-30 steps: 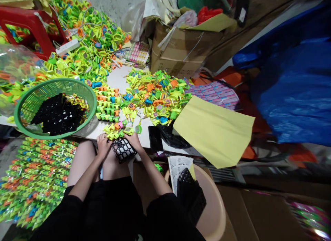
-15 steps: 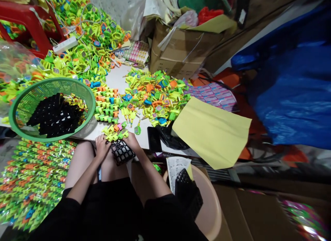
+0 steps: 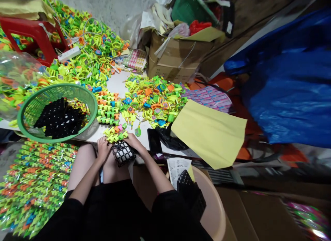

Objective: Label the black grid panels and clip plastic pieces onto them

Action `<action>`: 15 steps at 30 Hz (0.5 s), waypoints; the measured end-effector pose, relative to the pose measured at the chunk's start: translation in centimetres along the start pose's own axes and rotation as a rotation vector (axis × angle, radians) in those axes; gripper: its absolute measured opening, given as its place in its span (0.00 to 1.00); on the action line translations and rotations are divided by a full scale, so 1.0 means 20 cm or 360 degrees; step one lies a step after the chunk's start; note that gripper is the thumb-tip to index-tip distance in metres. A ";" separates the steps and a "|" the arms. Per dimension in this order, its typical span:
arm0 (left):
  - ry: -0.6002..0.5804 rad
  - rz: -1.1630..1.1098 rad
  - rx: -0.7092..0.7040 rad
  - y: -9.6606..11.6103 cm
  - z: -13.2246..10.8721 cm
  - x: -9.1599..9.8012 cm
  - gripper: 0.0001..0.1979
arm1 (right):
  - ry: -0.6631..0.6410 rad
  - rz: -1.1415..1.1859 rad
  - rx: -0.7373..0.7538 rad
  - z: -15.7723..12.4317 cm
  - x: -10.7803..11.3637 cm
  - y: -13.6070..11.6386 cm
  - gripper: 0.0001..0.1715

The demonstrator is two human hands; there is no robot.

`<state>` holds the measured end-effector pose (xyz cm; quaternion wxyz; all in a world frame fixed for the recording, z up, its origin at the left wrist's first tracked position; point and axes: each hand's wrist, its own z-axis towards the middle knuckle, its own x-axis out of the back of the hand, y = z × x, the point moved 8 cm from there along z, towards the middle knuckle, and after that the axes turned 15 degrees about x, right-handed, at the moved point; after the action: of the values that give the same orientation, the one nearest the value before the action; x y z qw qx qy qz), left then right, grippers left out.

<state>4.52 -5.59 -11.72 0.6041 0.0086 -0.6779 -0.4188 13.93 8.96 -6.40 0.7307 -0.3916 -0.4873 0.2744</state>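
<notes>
A black plastic grid tray tilts over my lap at the table edge, its near part showing bare holes. Its far end carries rows of small yellow, green and pink toy pieces. My left hand is closed on the tray's left side. At the opposite side, my right hand grips the edge beside the toy pieces, its fingertips partly hidden. Just beyond lies a filled stack of toy pieces on the white table. To its right spreads a loose pile of toy watches.
A green basket at left contains black grid trays. A phone, a black bag and a yellow sheet lie on the right. Below stands a pink tub. A cardboard box and a red stool are behind.
The camera view has shifted slightly, so the surroundings sit a little lower. Both hands stay at the tray with almost the same hold.
</notes>
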 end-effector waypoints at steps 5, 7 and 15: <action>-0.0002 0.0004 -0.0005 0.00 0.00 0.00 0.04 | 0.0171 -0.0323 -0.0092 -0.05 0.27 0.16 0.20; -0.0001 0.0000 -0.0001 0.00 0.00 0.00 0.04 | 0.0289 -0.0725 -0.0104 -0.06 0.43 0.22 0.23; 0.0008 -0.0009 -0.0011 -0.01 0.00 -0.02 0.05 | 0.0138 -0.0883 0.0060 -0.08 0.47 0.30 0.16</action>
<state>4.40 -5.53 -12.10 0.6048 0.0095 -0.6749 -0.4226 18.77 19.03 -7.06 0.8053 -0.2410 -0.5389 0.0558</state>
